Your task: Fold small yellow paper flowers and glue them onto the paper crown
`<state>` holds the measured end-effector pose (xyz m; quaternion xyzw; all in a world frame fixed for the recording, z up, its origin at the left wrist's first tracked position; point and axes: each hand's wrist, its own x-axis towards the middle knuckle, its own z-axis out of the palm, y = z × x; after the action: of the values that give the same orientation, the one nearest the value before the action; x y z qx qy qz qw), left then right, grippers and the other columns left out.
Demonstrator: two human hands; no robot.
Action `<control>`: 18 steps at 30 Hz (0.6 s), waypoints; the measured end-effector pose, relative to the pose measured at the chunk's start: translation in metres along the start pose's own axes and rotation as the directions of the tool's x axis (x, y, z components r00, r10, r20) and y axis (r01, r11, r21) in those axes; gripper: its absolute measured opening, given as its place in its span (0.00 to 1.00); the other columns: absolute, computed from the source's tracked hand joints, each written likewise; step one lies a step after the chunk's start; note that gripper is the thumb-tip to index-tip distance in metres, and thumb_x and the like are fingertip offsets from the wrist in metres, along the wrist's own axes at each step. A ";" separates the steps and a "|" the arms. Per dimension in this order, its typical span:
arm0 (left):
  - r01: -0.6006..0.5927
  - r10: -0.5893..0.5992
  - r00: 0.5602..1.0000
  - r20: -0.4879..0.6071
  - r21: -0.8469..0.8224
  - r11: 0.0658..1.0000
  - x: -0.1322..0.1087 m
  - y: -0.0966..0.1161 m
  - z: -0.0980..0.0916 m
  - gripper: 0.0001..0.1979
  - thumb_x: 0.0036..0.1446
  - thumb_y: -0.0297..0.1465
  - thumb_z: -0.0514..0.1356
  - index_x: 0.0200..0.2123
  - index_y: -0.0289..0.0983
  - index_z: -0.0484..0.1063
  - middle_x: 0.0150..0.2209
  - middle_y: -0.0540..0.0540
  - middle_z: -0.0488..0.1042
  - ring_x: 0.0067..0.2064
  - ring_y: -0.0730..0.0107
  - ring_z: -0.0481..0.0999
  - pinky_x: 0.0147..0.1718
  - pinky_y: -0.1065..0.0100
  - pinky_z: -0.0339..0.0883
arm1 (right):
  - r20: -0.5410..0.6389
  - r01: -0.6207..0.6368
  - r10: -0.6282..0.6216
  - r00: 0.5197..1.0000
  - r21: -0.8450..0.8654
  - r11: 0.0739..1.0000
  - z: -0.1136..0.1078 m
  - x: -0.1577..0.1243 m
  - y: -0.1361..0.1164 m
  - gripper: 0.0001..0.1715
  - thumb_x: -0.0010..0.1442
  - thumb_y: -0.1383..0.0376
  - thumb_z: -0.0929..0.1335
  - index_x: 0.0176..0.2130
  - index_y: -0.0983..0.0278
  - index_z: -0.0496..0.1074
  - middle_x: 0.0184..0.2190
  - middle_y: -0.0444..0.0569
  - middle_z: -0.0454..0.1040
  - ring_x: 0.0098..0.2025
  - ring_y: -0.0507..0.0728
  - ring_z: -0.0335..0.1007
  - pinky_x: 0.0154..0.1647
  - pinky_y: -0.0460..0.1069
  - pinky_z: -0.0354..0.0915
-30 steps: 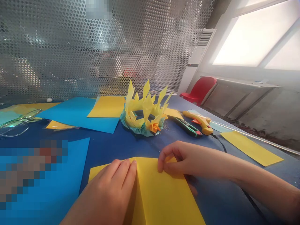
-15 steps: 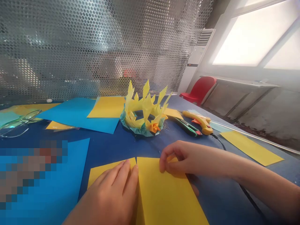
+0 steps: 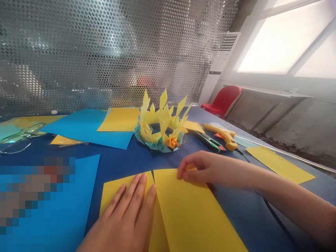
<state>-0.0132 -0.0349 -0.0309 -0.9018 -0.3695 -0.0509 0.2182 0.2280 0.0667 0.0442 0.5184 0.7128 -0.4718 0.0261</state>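
Note:
My left hand [image 3: 128,213] lies flat with its fingers spread, pressing on the left part of the yellow paper [image 3: 189,206]. With curled fingers and thumb, my right hand [image 3: 195,168] pinches the paper's far right corner. The right panel meets the left part along a narrow gap beside my left index finger; whether they are one folded sheet I cannot tell. Beyond both hands stands a paper crown [image 3: 160,129] with yellow points, a teal base and an orange paper flower [image 3: 173,142].
Blue paper [image 3: 86,196] lies left, partly under a blurred patch. Glasses [image 3: 19,141], a blue sheet [image 3: 89,127] and a yellow sheet [image 3: 119,119] lie farther back. To the right are green-handled pliers [image 3: 210,142], a corded yellow glue gun [image 3: 223,134] and yellow paper [image 3: 282,164].
Both hands and the yellow paper have shifted slightly away from me. The fingers of my left hand have spread wider, and the right panel's lower end has swung a little to the right.

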 end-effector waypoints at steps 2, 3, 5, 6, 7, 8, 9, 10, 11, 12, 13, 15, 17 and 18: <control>-0.039 0.039 0.999 -0.003 -0.062 0.997 0.003 -0.004 0.000 0.28 0.64 0.45 0.50 0.59 0.31 0.67 0.58 0.36 0.68 0.53 0.54 0.76 0.41 0.65 0.77 | -0.008 0.009 -0.010 1.000 -0.053 0.999 -0.002 -0.001 0.001 0.15 0.57 0.54 0.68 0.42 0.59 0.75 0.27 0.41 0.66 0.26 0.49 0.61 0.24 0.42 0.60; -0.017 0.018 1.000 0.011 -0.086 0.996 0.003 -0.004 0.001 0.29 0.64 0.46 0.49 0.59 0.32 0.67 0.59 0.38 0.68 0.54 0.55 0.76 0.43 0.66 0.77 | -0.001 0.005 -0.005 1.000 -0.064 0.998 -0.003 -0.002 0.001 0.17 0.56 0.53 0.69 0.43 0.59 0.74 0.28 0.41 0.67 0.26 0.49 0.62 0.25 0.42 0.60; 0.060 -0.057 0.998 0.031 -0.112 0.992 0.003 -0.003 0.003 0.29 0.64 0.46 0.49 0.59 0.33 0.67 0.60 0.40 0.67 0.56 0.58 0.74 0.47 0.66 0.74 | 0.018 -0.010 0.012 1.000 -0.063 0.998 -0.003 -0.003 0.000 0.19 0.56 0.52 0.70 0.44 0.59 0.74 0.27 0.41 0.68 0.24 0.48 0.62 0.25 0.42 0.60; 0.081 -0.078 0.996 0.031 -0.124 0.989 0.002 -0.002 0.004 0.28 0.65 0.45 0.50 0.60 0.33 0.66 0.60 0.40 0.67 0.57 0.58 0.73 0.49 0.66 0.73 | 0.021 -0.021 0.023 1.000 -0.064 0.998 -0.003 -0.003 0.000 0.19 0.55 0.52 0.70 0.43 0.59 0.73 0.26 0.41 0.68 0.23 0.48 0.61 0.24 0.42 0.60; 0.053 -0.053 0.999 0.008 -0.156 0.986 0.001 -0.001 0.005 0.27 0.65 0.43 0.50 0.61 0.33 0.65 0.61 0.40 0.67 0.57 0.59 0.73 0.50 0.67 0.72 | 0.017 -0.030 0.032 0.999 -0.068 0.997 -0.003 -0.004 -0.001 0.18 0.55 0.52 0.70 0.42 0.60 0.74 0.25 0.40 0.68 0.22 0.48 0.60 0.24 0.42 0.59; 0.035 -0.038 0.999 -0.008 -0.193 0.980 -0.001 0.000 0.007 0.27 0.65 0.41 0.51 0.62 0.33 0.63 0.61 0.40 0.66 0.58 0.59 0.71 0.52 0.67 0.71 | 0.011 -0.040 0.040 0.999 -0.074 0.997 -0.003 -0.004 -0.002 0.18 0.55 0.53 0.70 0.41 0.60 0.74 0.24 0.40 0.67 0.22 0.47 0.59 0.23 0.42 0.59; 0.036 -0.041 0.999 -0.014 -0.232 0.972 -0.002 0.001 0.008 0.26 0.65 0.38 0.51 0.64 0.34 0.60 0.62 0.40 0.66 0.60 0.58 0.70 0.53 0.66 0.69 | 0.004 -0.049 0.050 0.999 -0.078 0.996 -0.003 -0.004 -0.003 0.17 0.54 0.53 0.70 0.40 0.61 0.74 0.23 0.40 0.67 0.21 0.47 0.58 0.23 0.42 0.58; 0.075 -0.079 0.997 -0.004 -0.264 0.962 -0.003 0.002 0.009 0.26 0.65 0.34 0.51 0.65 0.37 0.57 0.62 0.42 0.65 0.61 0.58 0.68 0.55 0.64 0.68 | -0.001 -0.061 0.061 0.998 -0.079 0.995 -0.003 -0.005 -0.003 0.16 0.53 0.54 0.71 0.39 0.61 0.74 0.23 0.40 0.67 0.21 0.47 0.58 0.23 0.42 0.58; 0.114 -0.116 0.993 0.010 -0.286 0.952 -0.003 0.003 0.009 0.27 0.65 0.31 0.50 0.66 0.39 0.54 0.63 0.43 0.64 0.62 0.57 0.66 0.56 0.62 0.66 | 0.000 -0.072 0.072 0.997 -0.074 0.995 -0.002 -0.005 -0.004 0.16 0.53 0.54 0.71 0.38 0.61 0.74 0.22 0.40 0.66 0.21 0.47 0.59 0.23 0.42 0.57; 0.153 -0.151 0.988 0.029 -0.295 0.943 -0.003 0.004 0.010 0.28 0.64 0.28 0.49 0.67 0.41 0.53 0.63 0.44 0.64 0.63 0.57 0.65 0.57 0.60 0.66 | 0.004 -0.079 0.080 0.997 -0.065 0.995 -0.002 -0.005 -0.004 0.16 0.53 0.54 0.71 0.37 0.61 0.74 0.21 0.39 0.66 0.21 0.48 0.60 0.23 0.42 0.58; 0.168 -0.163 0.986 0.041 -0.292 0.941 -0.003 0.005 0.010 0.28 0.63 0.26 0.48 0.66 0.41 0.53 0.63 0.45 0.64 0.63 0.57 0.64 0.57 0.59 0.65 | 0.013 -0.084 0.085 0.996 -0.053 0.995 -0.003 -0.005 -0.005 0.16 0.52 0.54 0.71 0.37 0.61 0.73 0.21 0.39 0.66 0.21 0.48 0.61 0.23 0.42 0.58; 0.153 -0.143 0.988 0.057 -0.264 0.952 -0.001 0.007 0.010 0.28 0.61 0.23 0.48 0.65 0.39 0.58 0.63 0.44 0.64 0.62 0.58 0.65 0.56 0.60 0.65 | 0.031 -0.084 0.085 0.996 -0.035 0.996 -0.003 -0.005 -0.005 0.16 0.52 0.54 0.71 0.37 0.62 0.73 0.20 0.38 0.65 0.21 0.48 0.63 0.23 0.43 0.59; 0.142 -0.130 0.989 0.067 -0.233 0.962 0.000 0.009 0.009 0.28 0.59 0.22 0.49 0.63 0.37 0.61 0.63 0.43 0.62 0.62 0.58 0.66 0.56 0.60 0.65 | 0.038 -0.083 0.084 0.996 -0.033 0.996 -0.004 -0.005 -0.004 0.16 0.52 0.54 0.71 0.37 0.62 0.73 0.20 0.38 0.64 0.21 0.49 0.63 0.23 0.43 0.59; 0.144 -0.132 0.989 0.068 -0.226 0.963 0.000 0.010 0.009 0.28 0.59 0.22 0.49 0.63 0.37 0.61 0.63 0.43 0.62 0.62 0.57 0.66 0.57 0.60 0.65 | 0.035 -0.082 0.083 0.996 -0.037 0.996 -0.004 -0.005 -0.004 0.16 0.52 0.54 0.71 0.36 0.61 0.73 0.20 0.38 0.64 0.20 0.48 0.63 0.23 0.43 0.59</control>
<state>-0.0068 -0.0371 -0.0426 -0.8940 -0.4287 -0.0849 0.0982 0.2291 0.0656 0.0517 0.5381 0.6986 -0.4667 0.0677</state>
